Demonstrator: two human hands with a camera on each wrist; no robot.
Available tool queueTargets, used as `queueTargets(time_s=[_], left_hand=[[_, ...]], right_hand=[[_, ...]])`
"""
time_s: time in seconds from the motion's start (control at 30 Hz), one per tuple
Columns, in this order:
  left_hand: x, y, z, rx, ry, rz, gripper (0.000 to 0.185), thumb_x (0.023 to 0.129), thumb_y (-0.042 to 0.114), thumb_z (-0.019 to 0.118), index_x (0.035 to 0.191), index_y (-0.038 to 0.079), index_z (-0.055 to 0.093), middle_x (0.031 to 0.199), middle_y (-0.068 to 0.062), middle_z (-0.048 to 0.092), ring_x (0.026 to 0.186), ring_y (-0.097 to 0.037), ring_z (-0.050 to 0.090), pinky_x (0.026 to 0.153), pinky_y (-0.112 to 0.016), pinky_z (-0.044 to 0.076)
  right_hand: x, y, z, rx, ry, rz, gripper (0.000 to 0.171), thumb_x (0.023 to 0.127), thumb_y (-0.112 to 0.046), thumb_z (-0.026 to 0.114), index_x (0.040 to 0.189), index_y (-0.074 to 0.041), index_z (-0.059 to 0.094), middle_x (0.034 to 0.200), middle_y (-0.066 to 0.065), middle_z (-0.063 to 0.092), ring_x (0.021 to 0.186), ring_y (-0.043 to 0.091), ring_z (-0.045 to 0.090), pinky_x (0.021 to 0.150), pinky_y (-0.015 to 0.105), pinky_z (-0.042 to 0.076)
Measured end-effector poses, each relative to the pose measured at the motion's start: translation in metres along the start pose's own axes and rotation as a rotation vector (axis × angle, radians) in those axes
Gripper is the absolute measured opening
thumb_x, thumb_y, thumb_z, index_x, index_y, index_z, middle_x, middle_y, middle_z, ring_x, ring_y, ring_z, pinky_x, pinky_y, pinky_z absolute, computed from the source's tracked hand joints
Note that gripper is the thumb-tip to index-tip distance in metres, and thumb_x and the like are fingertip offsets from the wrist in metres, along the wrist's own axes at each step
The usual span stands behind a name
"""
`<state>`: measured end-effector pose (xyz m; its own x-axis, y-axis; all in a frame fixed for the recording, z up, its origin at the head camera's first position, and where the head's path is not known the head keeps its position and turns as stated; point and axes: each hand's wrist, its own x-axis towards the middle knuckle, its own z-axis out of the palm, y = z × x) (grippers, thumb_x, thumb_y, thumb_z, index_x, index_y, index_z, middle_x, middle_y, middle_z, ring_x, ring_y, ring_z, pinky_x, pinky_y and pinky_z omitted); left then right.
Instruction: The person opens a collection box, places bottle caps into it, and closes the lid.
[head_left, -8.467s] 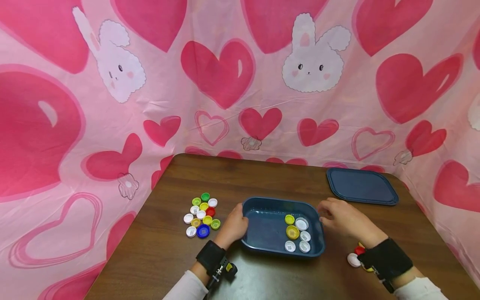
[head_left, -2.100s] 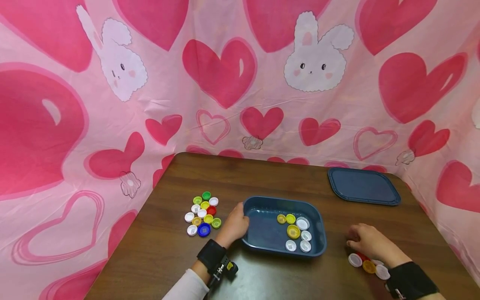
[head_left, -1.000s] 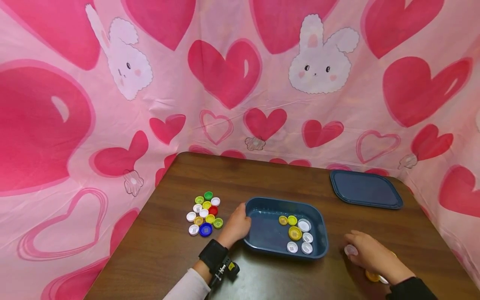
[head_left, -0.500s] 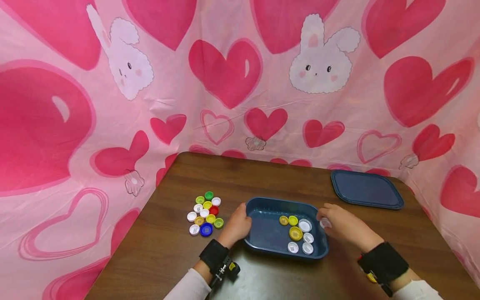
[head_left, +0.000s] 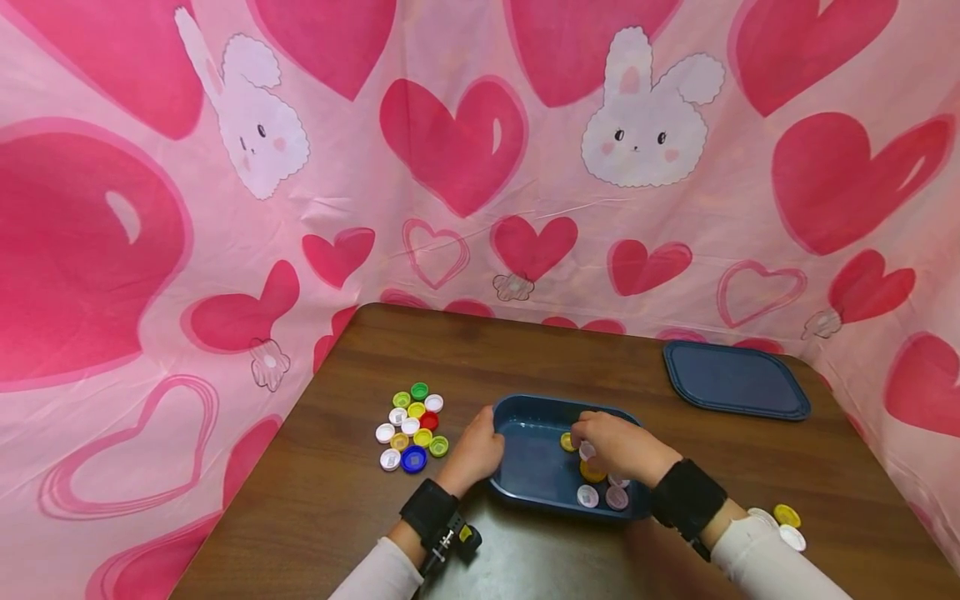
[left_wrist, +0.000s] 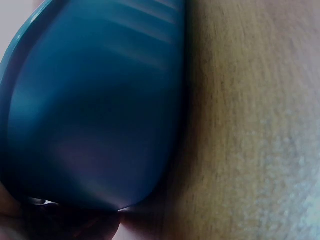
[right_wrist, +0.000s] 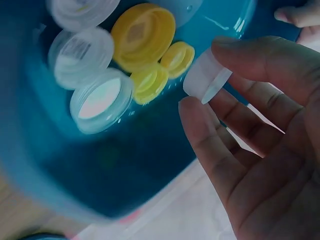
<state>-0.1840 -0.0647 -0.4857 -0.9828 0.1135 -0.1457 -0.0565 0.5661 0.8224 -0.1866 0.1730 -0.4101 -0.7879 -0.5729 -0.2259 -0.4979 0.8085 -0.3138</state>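
Observation:
My left hand [head_left: 480,454] grips the left rim of a blue plastic tub [head_left: 532,467] on the table. Over the tub's right half, my right hand [head_left: 618,448] pinches a white bottle cap [right_wrist: 202,75] between thumb and fingers; the cap is tilted and held above the tub floor. Inside the tub lie a large yellow cap [right_wrist: 142,35], two smaller yellow caps and several white caps [head_left: 587,497], partly hidden by my right hand in the head view. The left wrist view shows mostly the tub's outer wall [left_wrist: 95,110].
Several mixed-colour caps [head_left: 414,458] form a cluster left of the tub. Right of it, two white caps [head_left: 792,538] and a yellow cap [head_left: 787,515] show beside my right sleeve. A blue lid [head_left: 735,379] lies at the back right of the wooden table [head_left: 480,342].
A small yellow cap joined the tub between the two oldest frames. My right hand has since taken a white cap from the right-hand pile and carried it left over the tub. Left hand stays put.

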Motion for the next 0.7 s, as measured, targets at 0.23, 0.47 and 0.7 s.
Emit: queueTargets(time_s=[0.23, 0.47, 0.7], left_hand=[[-0.001, 0.0, 0.0, -0.006, 0.001, 0.008, 0.048, 0.102, 0.007, 0.05, 0.147, -0.004, 0.038, 0.145, -0.023, 0.05, 0.128, -0.039, 0.053, 0.107, -0.06, 0.043], [0.0, -0.002, 0.0, -0.014, -0.002, 0.042, 0.047, 0.101, 0.004, 0.05, 0.146, -0.005, 0.039, 0.144, -0.023, 0.05, 0.128, -0.039, 0.053, 0.108, -0.06, 0.042], [-0.001, -0.001, 0.0, -0.013, 0.003, 0.04, 0.047, 0.101, 0.004, 0.049, 0.146, -0.005, 0.039, 0.144, -0.023, 0.05, 0.128, -0.039, 0.053, 0.108, -0.06, 0.041]], right_hand=[[0.012, -0.009, 0.006, -0.002, -0.023, 0.004, 0.022, 0.083, -0.004, 0.08, 0.103, -0.011, 0.075, 0.093, -0.002, 0.06, 0.086, 0.018, 0.058, 0.085, 0.042, 0.059], [0.019, -0.014, 0.009, -0.019, -0.049, 0.026, 0.018, 0.084, -0.007, 0.08, 0.1, -0.013, 0.074, 0.093, 0.0, 0.059, 0.086, 0.019, 0.057, 0.085, 0.043, 0.058], [0.017, -0.011, 0.003, -0.014, -0.04, -0.008, 0.024, 0.081, -0.007, 0.083, 0.101, -0.011, 0.072, 0.099, 0.005, 0.06, 0.091, 0.023, 0.061, 0.086, 0.049, 0.057]])
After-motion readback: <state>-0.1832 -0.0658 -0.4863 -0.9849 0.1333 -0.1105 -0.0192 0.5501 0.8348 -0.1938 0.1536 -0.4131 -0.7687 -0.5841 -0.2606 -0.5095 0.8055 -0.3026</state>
